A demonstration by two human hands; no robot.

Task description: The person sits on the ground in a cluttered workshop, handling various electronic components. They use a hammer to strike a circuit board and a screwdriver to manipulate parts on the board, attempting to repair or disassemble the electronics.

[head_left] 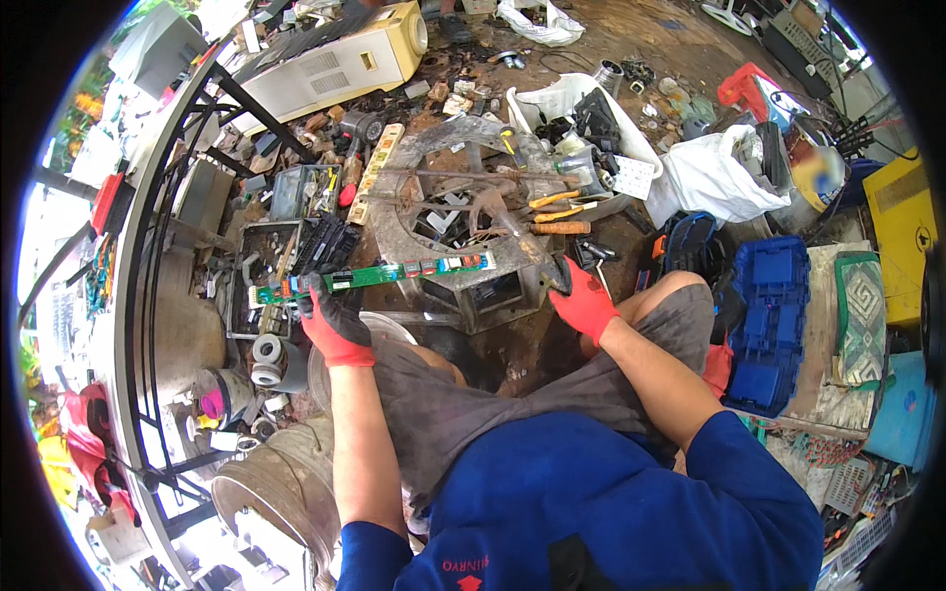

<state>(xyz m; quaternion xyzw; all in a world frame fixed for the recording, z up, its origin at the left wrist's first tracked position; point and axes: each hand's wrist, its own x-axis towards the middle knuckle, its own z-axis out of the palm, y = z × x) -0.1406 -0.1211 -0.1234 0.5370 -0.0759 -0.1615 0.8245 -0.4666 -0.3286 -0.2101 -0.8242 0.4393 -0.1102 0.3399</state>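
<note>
My left hand (333, 325), in a red and dark glove, grips the left part of a long green circuit board (399, 268) with small components along it. The board stretches rightward over a worn grey metal stand (404, 222) with openings in its top. My right hand (581, 300), gloved alike, is closed on the handle end of a long, worn hammer-like tool (514, 231), whose head rests up over the stand. Orange-handled tools (557, 215) lie just beyond it, beside a thin rusty rod.
A white tub of scrap (527, 98) and white sack (709, 172) stand beyond. A blue plastic case (764, 325) is at right. A black metal rack (148, 305) runs along the left, near a crate of parts (243, 276). A cream appliance casing (335, 64) lies behind, amid scattered scrap.
</note>
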